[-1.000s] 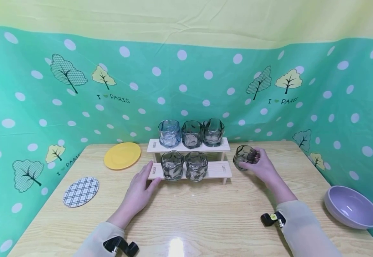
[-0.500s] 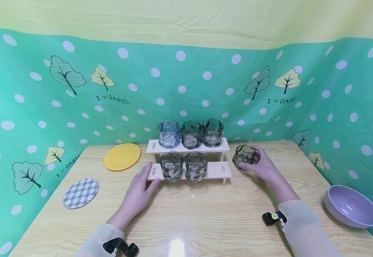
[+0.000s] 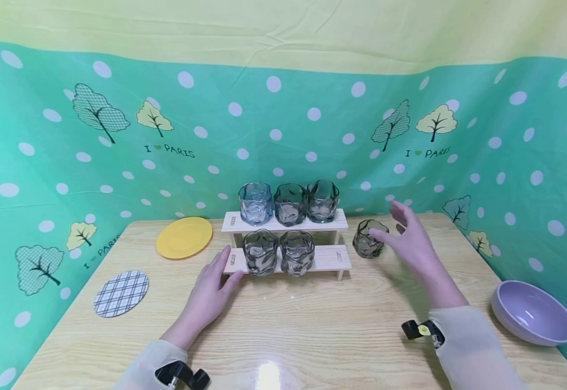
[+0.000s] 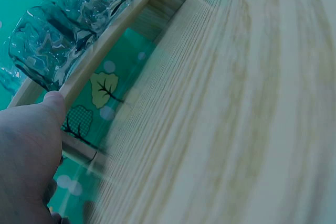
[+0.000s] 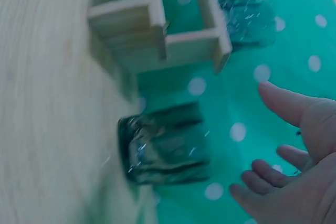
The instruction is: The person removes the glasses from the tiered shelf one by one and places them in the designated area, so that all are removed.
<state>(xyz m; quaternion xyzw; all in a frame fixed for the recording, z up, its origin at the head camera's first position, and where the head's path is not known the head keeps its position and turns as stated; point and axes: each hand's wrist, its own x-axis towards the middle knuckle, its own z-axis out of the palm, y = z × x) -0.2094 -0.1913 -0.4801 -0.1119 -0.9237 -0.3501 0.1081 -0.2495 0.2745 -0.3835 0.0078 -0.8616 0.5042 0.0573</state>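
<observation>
A two-step wooden rack (image 3: 323, 259) stands at the table's middle. Its upper step bears a blue glass tumbler (image 3: 256, 204) and two grey tumblers (image 3: 290, 205); two more grey glasses (image 3: 298, 253) sit on the lower step. My left hand (image 3: 209, 295) holds the lower step's left end, thumb at its front edge, as the left wrist view also shows. Right of the rack, a smoky tumbler (image 3: 368, 241) (image 5: 165, 145) stands upright on the table. My right hand (image 3: 412, 241) is apart from it in the right wrist view, thumb and fingers spread and holding nothing.
A yellow plate (image 3: 184, 238) lies left of the rack, with a checked round coaster (image 3: 121, 293) nearer to me. A purple bowl (image 3: 534, 314) stands at the table's right edge. A green dotted curtain (image 3: 283, 135) hangs behind the wooden table (image 3: 303, 330).
My right hand has let go of the smoky tumbler and moved up and right, its fingers spreading. The tumbler stays on the table. My left hand keeps its place on the rack.
</observation>
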